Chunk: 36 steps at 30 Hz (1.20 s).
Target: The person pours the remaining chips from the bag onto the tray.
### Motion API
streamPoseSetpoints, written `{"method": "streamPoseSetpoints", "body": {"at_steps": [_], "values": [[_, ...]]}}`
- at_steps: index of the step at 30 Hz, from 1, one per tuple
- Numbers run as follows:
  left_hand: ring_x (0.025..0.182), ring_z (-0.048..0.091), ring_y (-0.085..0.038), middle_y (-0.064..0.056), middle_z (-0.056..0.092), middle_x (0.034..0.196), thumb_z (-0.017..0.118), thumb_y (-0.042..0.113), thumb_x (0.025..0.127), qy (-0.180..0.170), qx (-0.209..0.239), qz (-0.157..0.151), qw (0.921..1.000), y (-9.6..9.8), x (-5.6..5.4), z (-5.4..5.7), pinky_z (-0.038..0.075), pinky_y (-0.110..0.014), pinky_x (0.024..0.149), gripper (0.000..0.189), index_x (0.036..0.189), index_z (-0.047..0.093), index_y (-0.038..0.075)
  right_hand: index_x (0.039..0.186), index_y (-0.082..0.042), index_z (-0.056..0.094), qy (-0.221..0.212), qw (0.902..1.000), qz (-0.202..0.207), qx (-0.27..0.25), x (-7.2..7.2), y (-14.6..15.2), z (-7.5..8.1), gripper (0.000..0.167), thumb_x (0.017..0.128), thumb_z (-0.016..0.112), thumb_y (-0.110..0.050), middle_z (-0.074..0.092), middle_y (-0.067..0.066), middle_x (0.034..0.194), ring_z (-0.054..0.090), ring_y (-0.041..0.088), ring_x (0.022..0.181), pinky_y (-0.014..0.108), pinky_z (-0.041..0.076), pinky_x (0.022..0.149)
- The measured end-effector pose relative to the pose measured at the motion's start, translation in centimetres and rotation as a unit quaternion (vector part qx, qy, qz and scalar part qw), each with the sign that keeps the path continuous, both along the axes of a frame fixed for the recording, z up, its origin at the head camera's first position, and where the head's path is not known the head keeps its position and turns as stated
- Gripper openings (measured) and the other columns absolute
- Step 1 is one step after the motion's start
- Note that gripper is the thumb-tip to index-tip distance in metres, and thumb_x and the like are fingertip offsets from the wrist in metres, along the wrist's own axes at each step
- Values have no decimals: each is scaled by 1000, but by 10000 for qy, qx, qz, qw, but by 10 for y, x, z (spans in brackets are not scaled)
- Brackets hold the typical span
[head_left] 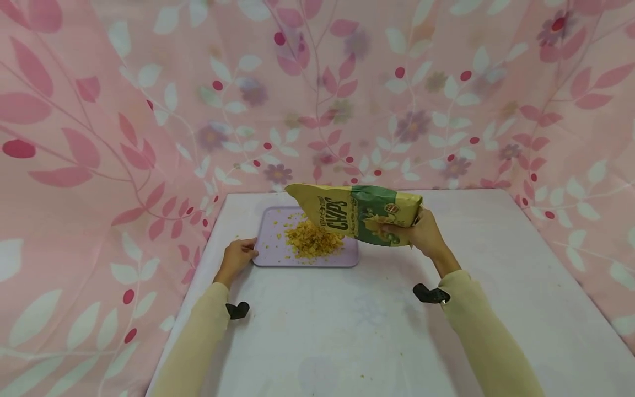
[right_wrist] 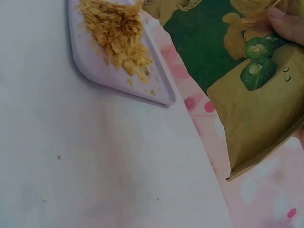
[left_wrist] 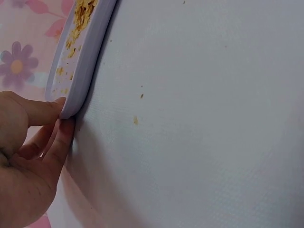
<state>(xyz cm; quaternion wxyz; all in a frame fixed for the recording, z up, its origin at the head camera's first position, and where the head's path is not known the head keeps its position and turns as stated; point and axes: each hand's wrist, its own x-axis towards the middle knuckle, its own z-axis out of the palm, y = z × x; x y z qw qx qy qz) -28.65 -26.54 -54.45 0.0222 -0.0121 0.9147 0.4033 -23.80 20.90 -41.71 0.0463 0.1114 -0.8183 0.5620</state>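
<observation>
A lavender tray [head_left: 350, 255] lies on the table with a heap of broken chips [head_left: 312, 241] on it. My left hand [head_left: 236, 259] pinches the tray's left end; in the left wrist view its thumb [left_wrist: 45, 112] is on the rim and the other fingers are at the underside. With my right hand [head_left: 428, 234] I grip the bottom end of a yellow-and-green chip bag [head_left: 374, 215]. The bag is tilted on its side above the tray, its mouth pointing left over the heap. In the right wrist view the thumb [right_wrist: 287, 24] presses on the bag's printed face.
A white-covered table [head_left: 317, 320] carries a few small crumbs [left_wrist: 136, 120] in front of the tray. Pink floral cloth [head_left: 317, 99] hangs behind the table and along both sides. Each wrist wears a black camera mount [head_left: 430, 293].
</observation>
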Motion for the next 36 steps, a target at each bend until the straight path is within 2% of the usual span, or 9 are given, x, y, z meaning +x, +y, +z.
{"method": "streamPoseSetpoints", "body": {"at_steps": [3,8,13,16,20,23,27,30,36], "values": [[102,62,-31,-20,65,116,69,4,87,0,-3,-5,10000,1,-1,0,50,-38,82,47,133,58,3,119,-5,61,178,9997,-48,-157,-3,1,-1,48,76,84,-8,68,13,109,65,14,94,29,55,77],[100,63,-30,-19,66,115,70,4,87,7,-42,32,10000,1,-1,2,50,-37,80,47,132,59,4,122,-8,62,659,9953,310,-636,-16,4,-7,51,76,83,-3,69,10,110,66,18,99,29,54,81],[100,63,-30,-19,66,115,70,4,87,56,-81,11,10000,1,-2,2,50,-35,78,47,132,59,3,114,-7,66,87,9998,11,196,-22,9,-22,48,75,86,-24,71,10,103,67,15,88,29,55,71],[100,63,-30,-20,66,115,70,4,87,55,-95,27,9999,2,-2,2,50,-34,78,47,132,59,4,114,-6,64,-30,9997,-146,216,-21,11,-22,52,74,87,-29,70,14,104,66,20,87,34,55,67],[102,62,-30,-20,66,116,69,4,87,30,-76,12,10000,1,-2,1,50,-34,79,46,133,59,3,119,-7,61,550,9979,-35,-333,-18,9,-9,51,75,86,-14,67,10,108,65,18,95,31,55,72],[101,63,-30,-21,66,115,69,3,87,54,-36,22,10000,1,-2,2,51,-35,78,46,132,59,2,123,-7,60,646,9970,136,-411,-19,8,-8,54,75,85,-9,68,9,112,64,16,100,28,54,79],[100,63,-30,-20,66,115,70,4,87,28,-11,75,10000,1,-2,3,50,-35,79,47,132,59,3,121,-8,63,1,10000,42,9,-22,9,-22,55,73,87,-22,69,12,112,66,21,100,33,54,82],[101,62,-30,-20,66,116,70,4,87,-6,-6,48,10000,1,-2,1,50,-35,79,47,133,59,3,119,-10,64,-172,9998,-68,-3,-22,9,-26,55,72,88,-25,70,11,110,66,20,98,34,55,80],[102,62,-30,-20,66,117,70,4,87,-49,18,44,10000,-1,-2,0,50,-34,78,47,133,59,4,119,-9,64,627,9972,142,-384,-14,5,-7,49,74,84,-6,70,11,107,66,17,95,29,55,70]]}}
